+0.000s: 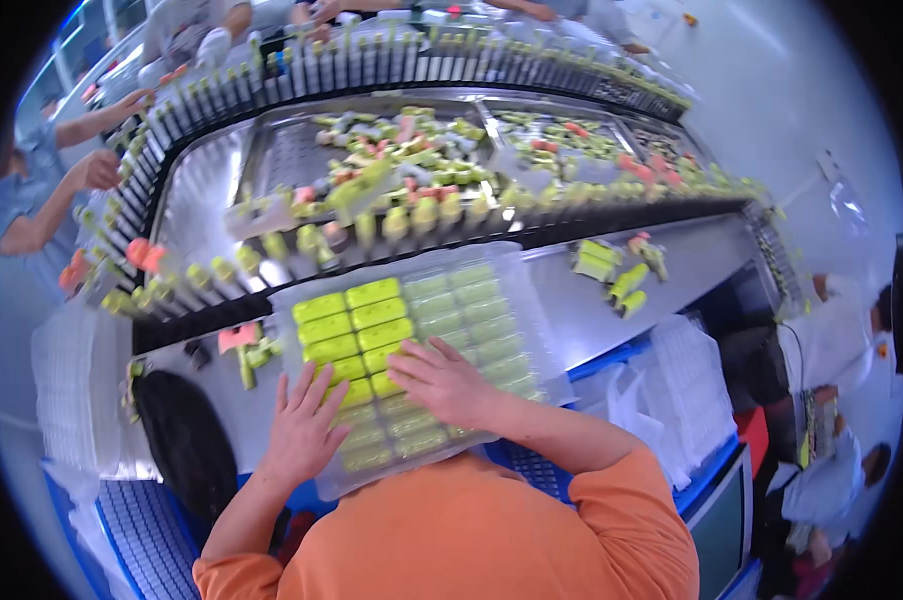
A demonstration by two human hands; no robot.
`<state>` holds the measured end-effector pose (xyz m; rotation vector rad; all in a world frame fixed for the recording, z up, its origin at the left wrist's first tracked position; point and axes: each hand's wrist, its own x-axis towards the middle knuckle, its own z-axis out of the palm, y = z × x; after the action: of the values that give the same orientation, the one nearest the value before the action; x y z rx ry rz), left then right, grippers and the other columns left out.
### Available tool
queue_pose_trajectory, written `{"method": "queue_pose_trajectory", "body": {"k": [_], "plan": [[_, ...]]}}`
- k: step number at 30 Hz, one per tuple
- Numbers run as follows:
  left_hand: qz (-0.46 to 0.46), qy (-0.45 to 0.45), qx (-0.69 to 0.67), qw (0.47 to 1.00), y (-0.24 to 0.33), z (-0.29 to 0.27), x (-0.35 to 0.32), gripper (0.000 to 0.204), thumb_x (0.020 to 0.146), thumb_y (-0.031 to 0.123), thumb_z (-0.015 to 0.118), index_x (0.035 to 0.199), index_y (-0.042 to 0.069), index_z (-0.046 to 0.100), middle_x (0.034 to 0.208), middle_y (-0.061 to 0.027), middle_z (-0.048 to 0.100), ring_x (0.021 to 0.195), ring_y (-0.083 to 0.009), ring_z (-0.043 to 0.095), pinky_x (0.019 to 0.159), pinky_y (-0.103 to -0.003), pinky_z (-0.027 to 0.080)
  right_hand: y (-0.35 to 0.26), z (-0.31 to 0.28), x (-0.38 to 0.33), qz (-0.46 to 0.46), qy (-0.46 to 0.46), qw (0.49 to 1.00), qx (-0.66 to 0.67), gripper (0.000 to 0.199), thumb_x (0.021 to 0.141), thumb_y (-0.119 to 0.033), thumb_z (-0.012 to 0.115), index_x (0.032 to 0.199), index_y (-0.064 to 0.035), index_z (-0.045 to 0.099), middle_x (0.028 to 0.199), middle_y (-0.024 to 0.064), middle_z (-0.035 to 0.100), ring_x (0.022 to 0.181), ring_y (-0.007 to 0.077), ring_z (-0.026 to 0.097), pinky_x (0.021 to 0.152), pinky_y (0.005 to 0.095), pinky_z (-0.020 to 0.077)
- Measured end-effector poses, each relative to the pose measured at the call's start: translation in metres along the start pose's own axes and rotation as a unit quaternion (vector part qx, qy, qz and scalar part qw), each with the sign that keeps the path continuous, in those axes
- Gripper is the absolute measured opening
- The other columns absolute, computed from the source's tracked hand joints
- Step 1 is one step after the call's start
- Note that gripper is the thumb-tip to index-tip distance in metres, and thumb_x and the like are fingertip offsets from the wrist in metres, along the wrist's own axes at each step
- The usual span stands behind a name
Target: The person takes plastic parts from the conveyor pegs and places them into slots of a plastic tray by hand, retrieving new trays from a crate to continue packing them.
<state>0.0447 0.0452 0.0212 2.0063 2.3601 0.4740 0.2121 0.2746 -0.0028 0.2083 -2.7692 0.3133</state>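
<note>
A clear plastic blister tray (526, 300) lies in front of me, tilted a little, with two columns of bright yellow-green rectangular pieces (351, 318) in its upper left part. The tray's right and lower pockets show a paler green. My left hand (301, 428) lies at the tray's left edge, fingers apart, the tips by the lower left pieces. Across the middle of the tray, my right hand (446, 385) rests with fingers stretched out over the lower right pieces. Neither hand visibly grips anything.
Behind the tray runs a black rack of upright yellow-green-topped parts (396, 222). A metal bin (206, 195) beyond holds heaped green and coral pieces. Loose green parts (626, 290) lie right, a black bag (183, 440) left, stacked clear trays (686, 370) lower right. Co-workers' hands (96, 170) work at the far left.
</note>
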Motion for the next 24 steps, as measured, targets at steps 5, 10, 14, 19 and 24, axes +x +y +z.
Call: {"method": "queue_pose_trajectory", "body": {"k": [5, 10, 14, 19, 24], "plan": [[-0.070, -0.059, -0.028, 0.995, -0.004, -0.009, -0.005, 0.064, 0.084, 0.033, 0.064, 0.140, 0.010, 0.044, 0.151, -0.0179, 0.030, 0.143, -0.0373, 0.021, 0.114, -0.058, 0.014, 0.048, -0.034, -0.007, 0.038, 0.011, 0.997, 0.065, 0.049, 0.087, -0.024, 0.062, 0.131, -0.0075, 0.051, 0.139, 0.0128, 0.047, 0.130, 0.0318, 0.043, 0.109, 0.0461, 0.0330], [-0.098, -0.026, -0.040, 0.994, -0.005, -0.019, 0.006, 0.061, 0.082, 0.024, 0.065, 0.138, 0.008, 0.045, 0.148, -0.0199, 0.034, 0.140, -0.0393, 0.026, 0.114, -0.055, 0.018, 0.200, -0.091, -0.104, 0.365, 0.135, 0.904, -0.175, 0.067, 0.080, -0.015, 0.068, 0.140, -0.0103, 0.040, 0.132, 0.0158, 0.049, 0.122, 0.0360, 0.046, 0.100, 0.0461, 0.0408], [-0.082, -0.008, -0.060, 0.995, -0.005, -0.022, 0.011, 0.058, 0.078, 0.014, 0.066, 0.133, 0.007, 0.048, 0.142, -0.0209, 0.040, 0.133, -0.0422, 0.035, 0.110, -0.052, 0.029, 0.258, -0.097, -0.169, 0.512, -0.044, 0.825, -0.233, 0.083, 0.074, -0.033, 0.075, 0.145, -0.0168, 0.034, 0.142, 0.0117, 0.041, 0.134, 0.0318, 0.036, 0.099, 0.0543, 0.0394], [-0.059, 0.001, -0.045, 0.997, 0.014, -0.027, 0.026, 0.048, 0.076, 0.012, 0.068, 0.122, 0.005, 0.056, 0.132, -0.0204, 0.048, 0.121, -0.0427, 0.046, 0.102, -0.050, 0.038, 0.276, -0.087, -0.177, 0.480, -0.048, 0.854, -0.196, 0.080, 0.073, -0.037, 0.074, 0.142, -0.0147, 0.041, 0.135, 0.0128, 0.046, 0.131, 0.0312, 0.039, 0.102, 0.0506, 0.0377], [-0.004, 0.021, -0.043, 0.999, 0.029, -0.031, 0.052, 0.045, 0.076, 0.012, 0.069, 0.119, 0.005, 0.058, 0.128, -0.0189, 0.052, 0.117, -0.0412, 0.049, 0.098, -0.049, 0.041, 0.256, -0.091, -0.157, 0.523, -0.053, 0.845, -0.100, 0.078, 0.073, -0.037, 0.071, 0.142, -0.0135, 0.041, 0.128, 0.0198, 0.049, 0.119, 0.0356, 0.051, 0.097, 0.0468, 0.0440]]}}
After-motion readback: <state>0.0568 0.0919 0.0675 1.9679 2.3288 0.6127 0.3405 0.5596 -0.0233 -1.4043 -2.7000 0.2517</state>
